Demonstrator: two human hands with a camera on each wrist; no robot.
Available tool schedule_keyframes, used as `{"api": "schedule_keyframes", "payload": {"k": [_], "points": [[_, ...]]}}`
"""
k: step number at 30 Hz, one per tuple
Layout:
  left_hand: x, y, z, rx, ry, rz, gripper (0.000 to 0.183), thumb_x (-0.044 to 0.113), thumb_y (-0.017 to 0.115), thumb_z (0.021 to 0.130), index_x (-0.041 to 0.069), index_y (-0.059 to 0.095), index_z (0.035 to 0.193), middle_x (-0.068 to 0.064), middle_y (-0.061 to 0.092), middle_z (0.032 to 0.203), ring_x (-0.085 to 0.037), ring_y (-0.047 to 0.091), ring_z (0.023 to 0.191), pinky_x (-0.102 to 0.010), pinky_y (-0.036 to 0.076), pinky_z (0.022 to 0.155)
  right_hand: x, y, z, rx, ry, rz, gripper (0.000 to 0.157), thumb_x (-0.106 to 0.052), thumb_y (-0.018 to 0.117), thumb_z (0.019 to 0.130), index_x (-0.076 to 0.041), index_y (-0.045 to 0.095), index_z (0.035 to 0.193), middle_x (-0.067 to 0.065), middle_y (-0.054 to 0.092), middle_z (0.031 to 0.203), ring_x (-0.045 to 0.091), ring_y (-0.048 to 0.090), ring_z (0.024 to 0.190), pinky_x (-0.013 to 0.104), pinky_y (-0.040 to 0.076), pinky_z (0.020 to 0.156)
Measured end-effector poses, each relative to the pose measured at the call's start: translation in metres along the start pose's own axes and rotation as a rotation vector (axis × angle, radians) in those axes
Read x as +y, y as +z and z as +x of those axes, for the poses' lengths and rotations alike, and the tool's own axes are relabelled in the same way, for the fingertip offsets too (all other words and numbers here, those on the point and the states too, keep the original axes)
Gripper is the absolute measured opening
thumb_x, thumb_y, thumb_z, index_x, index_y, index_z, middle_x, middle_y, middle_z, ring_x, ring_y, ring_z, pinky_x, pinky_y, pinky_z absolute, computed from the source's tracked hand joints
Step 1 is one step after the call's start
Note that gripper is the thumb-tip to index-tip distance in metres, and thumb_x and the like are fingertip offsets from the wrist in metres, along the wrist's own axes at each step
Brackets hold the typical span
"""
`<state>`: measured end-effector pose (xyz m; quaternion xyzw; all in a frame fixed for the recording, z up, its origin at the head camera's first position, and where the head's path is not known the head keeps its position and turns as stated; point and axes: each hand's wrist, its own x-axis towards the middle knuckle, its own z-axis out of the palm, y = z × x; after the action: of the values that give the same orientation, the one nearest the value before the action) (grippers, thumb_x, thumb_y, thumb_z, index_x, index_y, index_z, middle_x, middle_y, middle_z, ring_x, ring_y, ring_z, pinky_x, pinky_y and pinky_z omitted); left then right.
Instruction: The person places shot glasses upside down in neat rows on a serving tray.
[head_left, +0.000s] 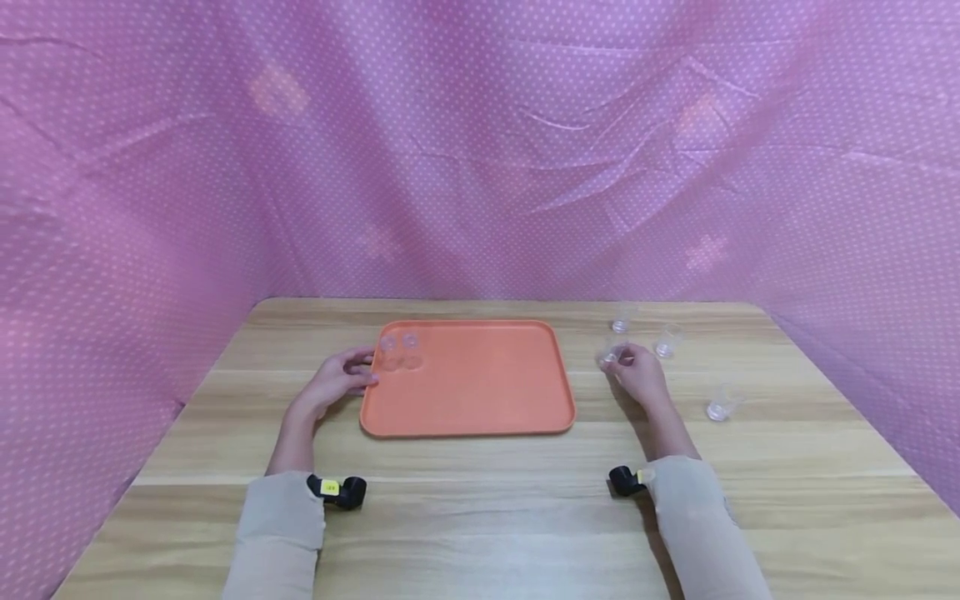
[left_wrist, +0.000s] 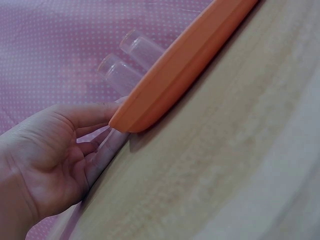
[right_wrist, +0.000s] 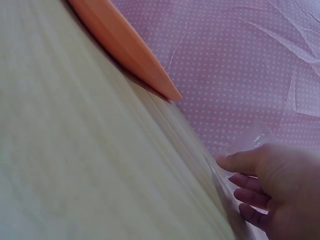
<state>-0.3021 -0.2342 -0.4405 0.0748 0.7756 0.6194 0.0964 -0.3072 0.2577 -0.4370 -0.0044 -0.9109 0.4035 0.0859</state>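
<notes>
Right hand (head_left: 640, 375) on a clear cup (head_left: 609, 357) now, fingers pinching it just right of the orange tray (head_left: 480, 379) — whether it's off the desk (head_left: 465, 508), I can't tell. Your left hand (head_left: 337, 379) grips the tray's left rim, near two cups (left_wrist: 120, 72) standing in the far-left corner. Looks like the pick-up step — next calls for a secure pinch and a level lift, clear of the three other cups (head_left: 665, 343) nearby.
</notes>
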Motion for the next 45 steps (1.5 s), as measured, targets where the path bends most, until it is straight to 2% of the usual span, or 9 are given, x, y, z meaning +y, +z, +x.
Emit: {"api": "schedule_keyframes", "payload": {"k": [4, 12, 18, 24, 29, 37, 45], "points": [[0.001, 0.002, 0.001, 0.004, -0.017, 0.014, 0.063, -0.003, 0.059, 0.085, -0.006, 0.028, 0.140, -0.027, 0.037, 0.131, -0.020, 0.055, 0.094, -0.031, 0.054, 0.078, -0.001, -0.003, -0.001, 0.006, -0.011, 0.009, 0.028, -0.013, 0.061, 0.087, 0.006, 0.056, 0.107, 0.025, 0.058, 0.104, 0.038, 0.055, 0.096, 0.045, 0.049, 0.080], [0.002, 0.001, -0.003, -0.002, 0.029, 0.008, 0.064, 0.000, 0.063, 0.083, -0.007, 0.031, 0.137, -0.025, 0.042, 0.125, -0.019, 0.056, 0.090, -0.030, 0.054, 0.076, -0.017, -0.004, -0.003, 0.039, -0.033, 0.035, 0.025, -0.016, 0.062, 0.086, 0.002, 0.058, 0.104, 0.020, 0.060, 0.101, 0.030, 0.056, 0.086, 0.031, 0.049, 0.065], [0.002, 0.001, -0.002, 0.021, -0.018, 0.024, 0.063, -0.003, 0.060, 0.084, -0.006, 0.029, 0.139, -0.027, 0.038, 0.130, -0.019, 0.056, 0.092, -0.029, 0.053, 0.079, -0.042, -0.003, -0.005, 0.045, -0.035, 0.061, 0.024, -0.016, 0.065, 0.084, 0.000, 0.061, 0.101, 0.020, 0.061, 0.097, 0.030, 0.057, 0.086, 0.034, 0.050, 0.067], [0.003, 0.001, -0.003, 0.019, -0.030, 0.040, 0.064, -0.001, 0.060, 0.085, -0.005, 0.028, 0.140, -0.025, 0.038, 0.131, -0.020, 0.056, 0.094, -0.029, 0.053, 0.079, -0.060, 0.003, -0.006, 0.067, -0.099, 0.048, 0.023, -0.014, 0.069, 0.081, 0.002, 0.063, 0.098, 0.021, 0.061, 0.101, 0.032, 0.058, 0.086, 0.037, 0.051, 0.069], [0.004, 0.002, -0.003, 0.025, -0.043, 0.047, 0.064, 0.000, 0.060, 0.085, -0.004, 0.028, 0.141, -0.025, 0.038, 0.131, -0.022, 0.055, 0.095, -0.030, 0.053, 0.078, -0.074, 0.013, -0.007, 0.046, -0.129, 0.067, 0.025, -0.013, 0.070, 0.079, 0.002, 0.064, 0.098, 0.019, 0.063, 0.097, 0.031, 0.059, 0.084, 0.036, 0.052, 0.068], [0.003, 0.002, -0.002, 0.021, -0.031, 0.037, 0.064, -0.002, 0.060, 0.085, -0.006, 0.028, 0.140, -0.026, 0.038, 0.130, -0.017, 0.056, 0.091, -0.030, 0.054, 0.078, -0.105, 0.024, -0.003, 0.024, -0.177, 0.022, 0.030, -0.021, 0.069, 0.080, 0.001, 0.064, 0.100, 0.017, 0.065, 0.098, 0.027, 0.061, 0.080, 0.035, 0.052, 0.064], [0.004, 0.003, -0.001, 0.025, -0.040, 0.042, 0.064, -0.002, 0.060, 0.084, -0.005, 0.028, 0.140, -0.026, 0.038, 0.130, -0.019, 0.056, 0.092, -0.030, 0.054, 0.078, -0.129, 0.038, 0.003, -0.046, -0.179, 0.002, 0.032, -0.023, 0.071, 0.080, -0.001, 0.065, 0.102, 0.013, 0.064, 0.083, 0.023, 0.059, 0.075, 0.030, 0.050, 0.059]]}}
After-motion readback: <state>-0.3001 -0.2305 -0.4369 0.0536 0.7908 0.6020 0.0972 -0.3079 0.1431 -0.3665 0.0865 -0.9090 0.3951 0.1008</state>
